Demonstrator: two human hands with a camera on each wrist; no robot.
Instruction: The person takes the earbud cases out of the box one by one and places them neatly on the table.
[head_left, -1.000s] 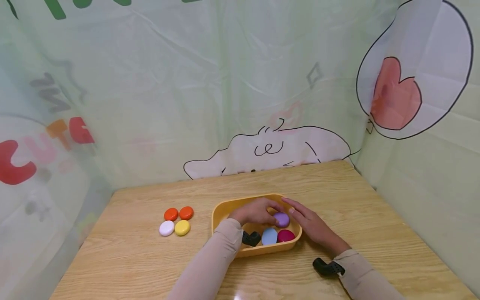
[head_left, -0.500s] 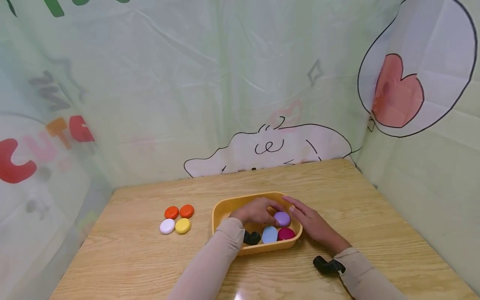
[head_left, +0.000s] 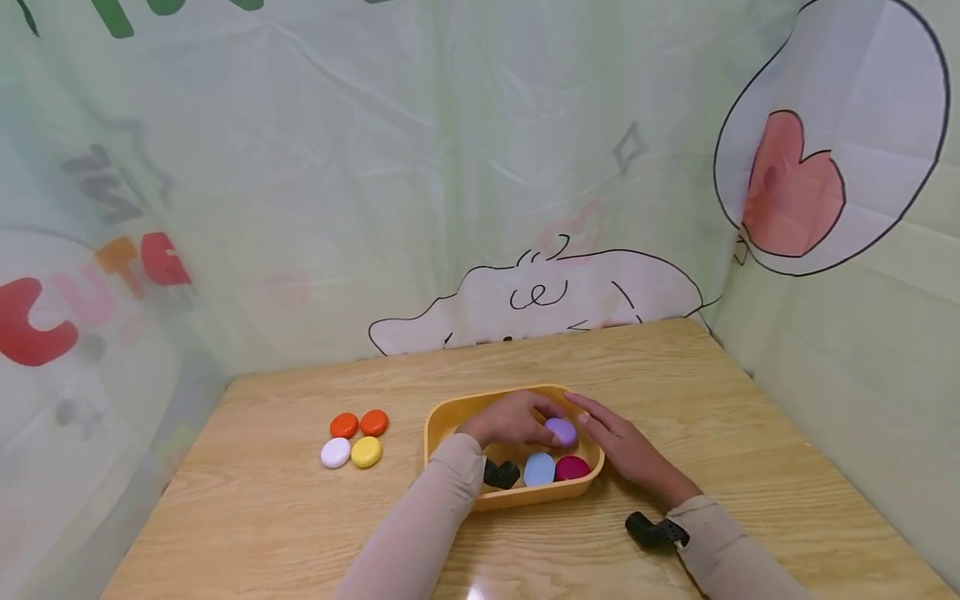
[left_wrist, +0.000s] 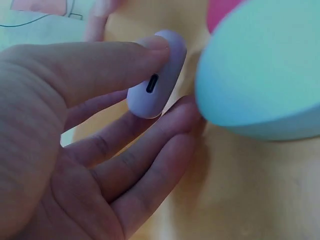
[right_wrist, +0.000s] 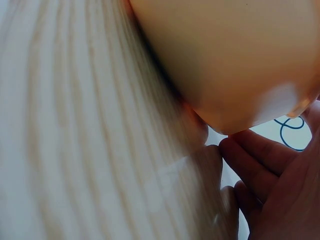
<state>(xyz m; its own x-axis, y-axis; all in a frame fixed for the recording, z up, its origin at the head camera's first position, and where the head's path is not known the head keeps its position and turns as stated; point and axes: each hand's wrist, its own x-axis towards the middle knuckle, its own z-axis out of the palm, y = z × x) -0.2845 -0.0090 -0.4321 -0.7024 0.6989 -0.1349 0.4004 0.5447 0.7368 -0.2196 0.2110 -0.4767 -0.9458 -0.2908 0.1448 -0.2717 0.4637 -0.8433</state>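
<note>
My left hand [head_left: 517, 419] reaches into the yellow plastic basket [head_left: 517, 502] and pinches a rounded purple case [head_left: 561, 432] by its edge. In the left wrist view, the thumb lies on that purple case [left_wrist: 165, 92] beside a small dark slot like a charging port. Nearby in the basket lie a light blue rounded piece [head_left: 539, 470], which looms large on the right of the left wrist view, and a dark pink one [head_left: 572, 468]. My right hand [head_left: 630, 454] rests against the basket's right side, its fingers [right_wrist: 257, 160] extended along the outer wall.
Left of the basket on the wooden table [head_left: 262, 517] sit two orange rounded pieces [head_left: 359, 424], a white one [head_left: 335, 453] and a yellow one [head_left: 367, 452], grouped closely. Printed curtains [head_left: 337, 208] hang behind the table and at both sides.
The purple case has shifted slightly up and to the left, tilting in my left fingers. My right hand stays against the basket.
</note>
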